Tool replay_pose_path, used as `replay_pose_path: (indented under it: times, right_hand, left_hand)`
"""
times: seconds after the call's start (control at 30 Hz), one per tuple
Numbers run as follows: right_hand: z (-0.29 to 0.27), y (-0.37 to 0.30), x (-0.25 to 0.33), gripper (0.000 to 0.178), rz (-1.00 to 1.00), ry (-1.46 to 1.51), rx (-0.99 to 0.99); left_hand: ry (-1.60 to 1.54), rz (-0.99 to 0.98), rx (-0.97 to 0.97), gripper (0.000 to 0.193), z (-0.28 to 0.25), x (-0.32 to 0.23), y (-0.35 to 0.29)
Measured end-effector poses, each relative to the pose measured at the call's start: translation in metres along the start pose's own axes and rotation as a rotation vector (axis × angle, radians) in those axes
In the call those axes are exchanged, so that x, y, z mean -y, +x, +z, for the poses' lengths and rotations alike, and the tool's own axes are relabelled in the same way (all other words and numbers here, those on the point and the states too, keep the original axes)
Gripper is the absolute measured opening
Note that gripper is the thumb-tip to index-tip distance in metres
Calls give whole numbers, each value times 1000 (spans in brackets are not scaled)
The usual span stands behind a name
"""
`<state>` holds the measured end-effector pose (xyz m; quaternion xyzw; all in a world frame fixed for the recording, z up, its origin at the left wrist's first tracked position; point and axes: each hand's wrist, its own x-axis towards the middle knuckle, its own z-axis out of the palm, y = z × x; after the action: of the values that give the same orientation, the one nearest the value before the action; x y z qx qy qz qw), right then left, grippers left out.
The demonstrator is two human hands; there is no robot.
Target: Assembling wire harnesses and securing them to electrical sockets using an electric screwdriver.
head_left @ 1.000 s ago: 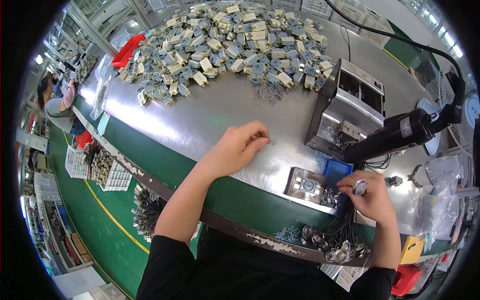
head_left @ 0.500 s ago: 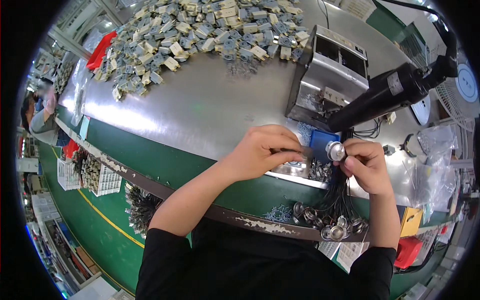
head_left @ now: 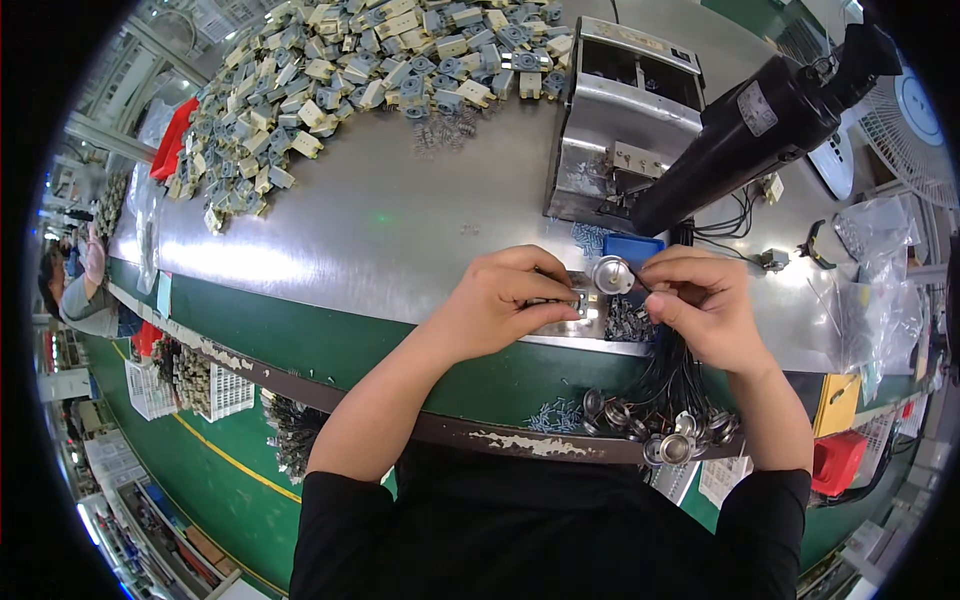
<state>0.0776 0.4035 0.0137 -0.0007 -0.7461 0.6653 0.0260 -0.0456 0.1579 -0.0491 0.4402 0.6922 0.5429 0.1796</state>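
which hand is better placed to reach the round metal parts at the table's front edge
Probably the right hand: the round metal parts lie closer to it than to the left hand, though the right seems occupied with a silvery disc.

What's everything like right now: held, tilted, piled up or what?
Bare left hand: fingers curled, grip partly hidden
Bare right hand: fingers curled, grip unclear
Shiny round silver metal cup: between the hands
Long black cylindrical tool: tilted, not held
Grey-and-cream rectangular blocks: heaped
Blue rectangular plastic tray: partly hidden
White round plastic fan: can't tell if spinning
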Motion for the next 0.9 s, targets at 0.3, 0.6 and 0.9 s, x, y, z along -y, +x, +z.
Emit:
replay_pose_path:
  times: [0.3, 0.6, 0.9]
  right_hand:
    - [5, 6, -3, 18, 210, 30, 17]
    - [9, 8, -3, 18, 240, -9, 57]
    - [12, 10, -7, 15, 214, -193, 168]
  left_hand:
    - [18, -13, -20, 28, 0, -3, -1]
    - [47, 24, -67, 35, 1, 1, -4]
    - [6, 21, -145, 39, 6, -1, -2]
